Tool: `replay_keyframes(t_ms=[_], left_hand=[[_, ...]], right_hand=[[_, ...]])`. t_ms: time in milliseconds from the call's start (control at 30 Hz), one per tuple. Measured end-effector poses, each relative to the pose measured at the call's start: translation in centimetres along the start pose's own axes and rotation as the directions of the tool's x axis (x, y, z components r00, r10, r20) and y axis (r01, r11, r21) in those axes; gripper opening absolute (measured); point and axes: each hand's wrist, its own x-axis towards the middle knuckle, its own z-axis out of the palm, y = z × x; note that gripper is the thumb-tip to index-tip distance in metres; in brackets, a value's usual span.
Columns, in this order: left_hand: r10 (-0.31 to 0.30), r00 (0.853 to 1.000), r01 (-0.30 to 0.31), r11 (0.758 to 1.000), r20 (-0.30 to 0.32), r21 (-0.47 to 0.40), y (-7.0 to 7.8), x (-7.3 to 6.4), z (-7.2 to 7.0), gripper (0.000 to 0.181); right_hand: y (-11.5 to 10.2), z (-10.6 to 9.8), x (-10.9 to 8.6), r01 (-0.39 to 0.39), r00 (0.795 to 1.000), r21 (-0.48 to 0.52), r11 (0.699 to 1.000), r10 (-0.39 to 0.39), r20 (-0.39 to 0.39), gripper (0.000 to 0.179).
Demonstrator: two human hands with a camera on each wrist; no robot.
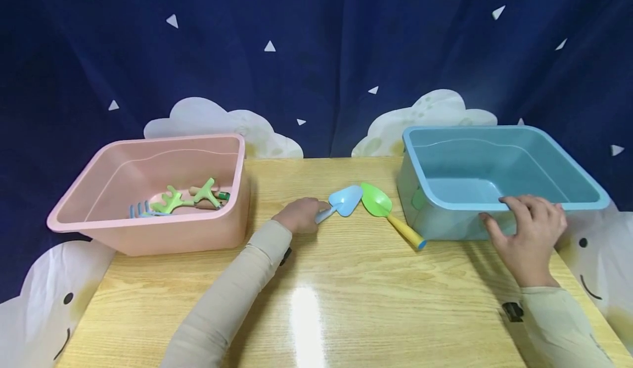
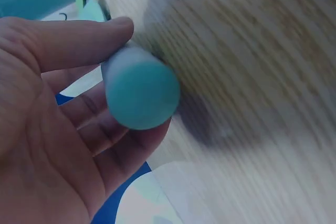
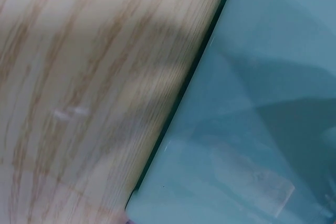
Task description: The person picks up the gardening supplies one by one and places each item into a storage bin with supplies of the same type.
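My left hand (image 1: pixel 301 215) holds a blue toy trowel (image 1: pixel 346 199) by its handle. In the left wrist view the thumb lies along one side of the handle (image 2: pixel 142 93), with fingers on the other; its round teal end faces the camera. Touching or nearly touching the blue blade is a green toy trowel (image 1: pixel 377 200) with a yellow handle, lying on the table. My right hand (image 1: pixel 531 236) is at the front rim of a blue bin (image 1: pixel 415 154), fingers over the rim and thumb spread outside. That hand is out of the right wrist view, which shows the bin's wall (image 3: pixel 236 103).
A pink bin (image 1: pixel 173 239) stands on the left of the wooden table (image 1: pixel 366 302). Inside it lie a green toy rake (image 1: pixel 170 200), a blue rake (image 1: pixel 143 210) and other tools. A dark blue curtain (image 1: pixel 316 55) with white clouds hangs behind.
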Motion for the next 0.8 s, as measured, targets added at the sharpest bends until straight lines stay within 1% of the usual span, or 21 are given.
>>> replay_keyframes(t_ms=[133,333,467,600,800], left_hand=[[-0.012,1.0,0.012,1.0,0.008,-0.004,0.02,-0.01,-0.1,0.064],[-0.023,1.0,0.023,1.0,0.012,0.007,0.07,0.0,0.11,0.061],[-0.03,1.0,0.031,0.999,-0.007,0.035,-0.03,-0.04,0.2,0.061],[-0.024,0.999,0.025,0.998,-0.029,0.053,-0.23,-0.06,0.2,0.059],[-0.013,0.998,0.014,1.0,-0.06,0.024,-0.68,-0.08,0.4,0.051]], right_hand=[[0.04,-0.11,-0.1,-0.003,1.0,-0.009,1.0,0.003,0.008,0.068],[0.08,-0.44,-0.24,-0.003,1.0,-0.013,1.0,0.003,0.017,0.069],[0.03,-0.34,-0.36,0.0,1.0,-0.005,1.0,0.0,0.013,0.069],[0.07,-0.13,-0.37,0.004,1.0,0.003,1.0,-0.004,0.0,0.068],[0.15,0.1,-0.31,-0.001,1.0,0.004,1.0,0.001,-0.006,0.068]])
